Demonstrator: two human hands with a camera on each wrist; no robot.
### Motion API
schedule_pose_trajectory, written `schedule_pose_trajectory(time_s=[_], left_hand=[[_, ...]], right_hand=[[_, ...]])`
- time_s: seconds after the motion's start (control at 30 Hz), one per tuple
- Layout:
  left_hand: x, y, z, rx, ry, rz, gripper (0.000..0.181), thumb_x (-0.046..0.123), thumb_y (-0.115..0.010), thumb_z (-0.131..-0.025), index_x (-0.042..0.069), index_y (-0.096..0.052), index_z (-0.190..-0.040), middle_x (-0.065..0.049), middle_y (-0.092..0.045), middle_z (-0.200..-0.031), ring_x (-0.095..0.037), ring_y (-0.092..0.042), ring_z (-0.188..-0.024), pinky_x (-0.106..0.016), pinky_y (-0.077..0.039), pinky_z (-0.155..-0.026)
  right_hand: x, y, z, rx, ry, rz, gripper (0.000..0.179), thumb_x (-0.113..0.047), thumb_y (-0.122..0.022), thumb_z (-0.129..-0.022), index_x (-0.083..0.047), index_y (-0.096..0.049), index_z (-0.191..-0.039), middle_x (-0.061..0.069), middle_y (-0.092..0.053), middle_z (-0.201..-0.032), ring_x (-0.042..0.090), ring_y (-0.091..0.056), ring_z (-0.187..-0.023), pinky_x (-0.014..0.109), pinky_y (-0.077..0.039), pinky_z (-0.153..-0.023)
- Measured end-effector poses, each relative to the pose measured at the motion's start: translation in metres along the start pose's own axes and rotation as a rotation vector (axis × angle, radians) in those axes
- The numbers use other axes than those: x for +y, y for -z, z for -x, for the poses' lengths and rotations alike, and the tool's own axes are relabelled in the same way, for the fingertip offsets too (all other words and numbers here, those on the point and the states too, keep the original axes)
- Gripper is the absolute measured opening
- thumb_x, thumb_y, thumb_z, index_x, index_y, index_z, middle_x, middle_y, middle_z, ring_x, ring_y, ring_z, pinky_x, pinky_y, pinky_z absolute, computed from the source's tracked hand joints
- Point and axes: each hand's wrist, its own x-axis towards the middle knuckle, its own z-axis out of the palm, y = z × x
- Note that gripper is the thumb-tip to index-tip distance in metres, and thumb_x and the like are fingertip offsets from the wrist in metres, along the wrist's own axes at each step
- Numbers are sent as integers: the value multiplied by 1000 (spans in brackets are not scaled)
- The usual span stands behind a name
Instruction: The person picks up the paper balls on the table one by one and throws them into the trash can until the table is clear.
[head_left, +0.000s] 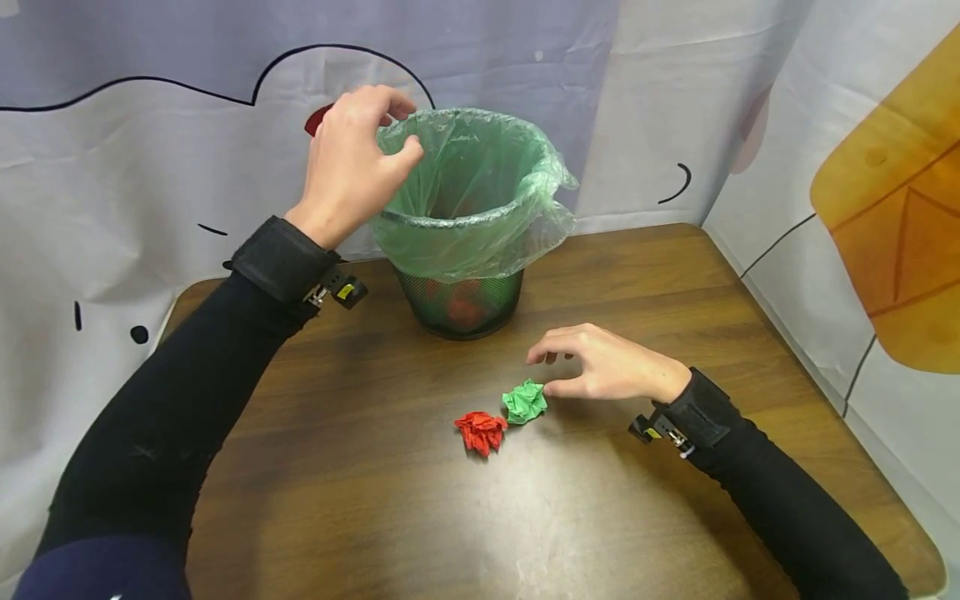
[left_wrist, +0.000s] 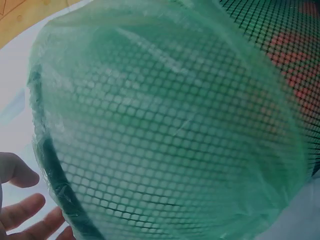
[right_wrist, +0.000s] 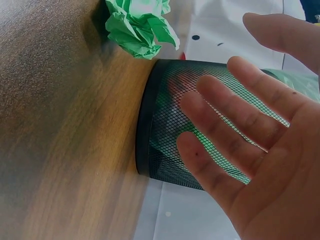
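A black mesh wastebasket (head_left: 459, 304) is lined with a translucent green bag (head_left: 457, 242) folded over its rim. At its left rim my left hand (head_left: 356, 162) hovers with fingers loosely bent and nothing in its grasp; in the left wrist view its fingertips (left_wrist: 30, 206) come right up to the bag's edge. My right hand (head_left: 600, 367) is held low over the table, thumb beside a crumpled green paper ball (head_left: 524, 402), the palm bare in the right wrist view. A crumpled red paper ball (head_left: 482, 433) lies just left of the green one.
The brown wooden table (head_left: 360, 483) has rounded corners. Printed cloth (head_left: 150, 183) hangs behind it and along the right side. Red and green shapes show through the wastebasket's mesh near its bottom.
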Motion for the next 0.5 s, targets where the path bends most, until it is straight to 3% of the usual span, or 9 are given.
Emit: schedule_pose_trajectory(time_s=[0.27,0.5], left_hand=[[-6,2,20,0,-14,30,32,21,-53,-96,13,-66,-123,-7,-67,-110,-23,-56,-103,-40,-40,-91],[-9,4,41,94,-55,54,25,17,-56,-95,9,-69,-114,-8,-67,-99,-24,-56,-91,-37,-42,-81]], right_hand=[[1,-2,0,0,-4,0,31,-28,-75,-88,-27,-67,-118,-17,-65,-112,4,-60,-99,40,-54,-87],[1,-3,-1,1,-4,-6,31,-27,-76,-88,-28,-67,-118,-17,-65,-112,5,-60,-99,40,-54,-86]])
